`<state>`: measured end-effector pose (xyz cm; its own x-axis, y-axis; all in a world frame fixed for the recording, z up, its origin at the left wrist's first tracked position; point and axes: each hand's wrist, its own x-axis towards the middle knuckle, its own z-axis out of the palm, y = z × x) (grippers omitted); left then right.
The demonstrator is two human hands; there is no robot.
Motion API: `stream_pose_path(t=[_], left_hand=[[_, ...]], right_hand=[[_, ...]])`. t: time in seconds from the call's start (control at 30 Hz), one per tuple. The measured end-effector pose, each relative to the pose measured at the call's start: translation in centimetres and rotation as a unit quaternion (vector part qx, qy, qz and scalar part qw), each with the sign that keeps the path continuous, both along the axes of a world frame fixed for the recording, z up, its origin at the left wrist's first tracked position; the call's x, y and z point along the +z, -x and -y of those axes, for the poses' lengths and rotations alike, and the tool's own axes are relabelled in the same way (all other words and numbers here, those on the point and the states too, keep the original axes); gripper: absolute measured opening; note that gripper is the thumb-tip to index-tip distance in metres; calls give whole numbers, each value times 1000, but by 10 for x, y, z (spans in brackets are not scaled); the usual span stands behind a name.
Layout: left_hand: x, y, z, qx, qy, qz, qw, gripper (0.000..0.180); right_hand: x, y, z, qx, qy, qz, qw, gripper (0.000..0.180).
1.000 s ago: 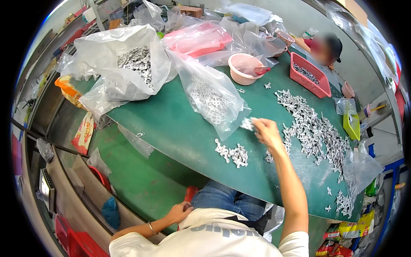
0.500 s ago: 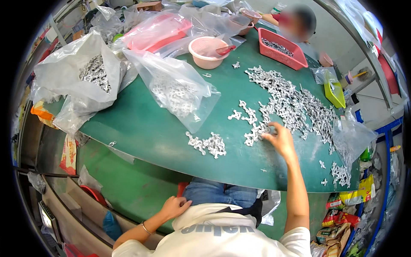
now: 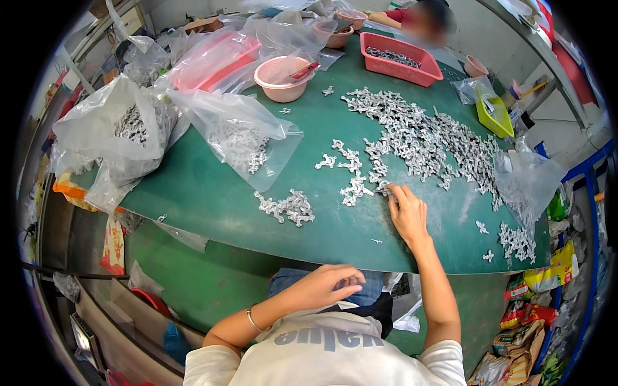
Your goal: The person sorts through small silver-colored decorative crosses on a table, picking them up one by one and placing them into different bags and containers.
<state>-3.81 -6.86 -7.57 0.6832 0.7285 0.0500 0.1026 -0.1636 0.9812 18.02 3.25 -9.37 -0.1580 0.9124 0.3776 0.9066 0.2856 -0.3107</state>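
My right hand [image 3: 407, 215] reaches over the green table, its fingertips pinching a small grey metal part [image 3: 382, 188] at the near end of a loose strand of such parts. Beside it on the left lies another short strand of metal parts [image 3: 353, 164]. A large spread pile of the same parts [image 3: 412, 132] lies beyond my hand. My left hand [image 3: 325, 284] is over my lap, just off the table's near edge, with loosely bent fingers apart from the thumb and nothing visible in them. A small cluster of metal parts [image 3: 293, 207] lies on the table ahead of it.
Clear plastic bags holding parts [image 3: 241, 138] stand on the left, near a pale pink bowl [image 3: 281, 90]. A pink tray of parts [image 3: 402, 69] and a yellow-green basket [image 3: 494, 116] are farther back. Another person [image 3: 412, 22] sits across the table [image 3: 335, 241].
My left hand has risen from my lap toward the table edge and moved right. My right hand stays at the parts, its fingers now closer together; the view has shifted a little.
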Motion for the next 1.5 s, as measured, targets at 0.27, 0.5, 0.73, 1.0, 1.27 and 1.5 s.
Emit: stream_pose_path(t=[0.27, 0.5, 0.73, 1.0, 1.27, 1.5], left_hand=[[-1, -25, -19, 66, 64, -6, 996, 14], [4, -47, -36, 191, 136, 143, 962, 40], [14, -56, -35, 223, 49, 186, 956, 29], [21, -49, -33, 190, 209, 267, 921, 21], [32, -44, -33, 183, 163, 248, 937, 16], [26, -37, -32, 189, 286, 241, 908, 11]], right_hand=[[0, -17, 16, -56, -80, -116, 988, 8], [31, -5, 63, -54, 262, -699, 663, 15], [35, 10, 89, 0, 269, -731, 627, 12], [46, 11, 96, -16, 213, -646, 733, 16], [50, 14, 98, 5, 198, -672, 714, 12], [53, 15, 101, 45, 205, -624, 752, 9]])
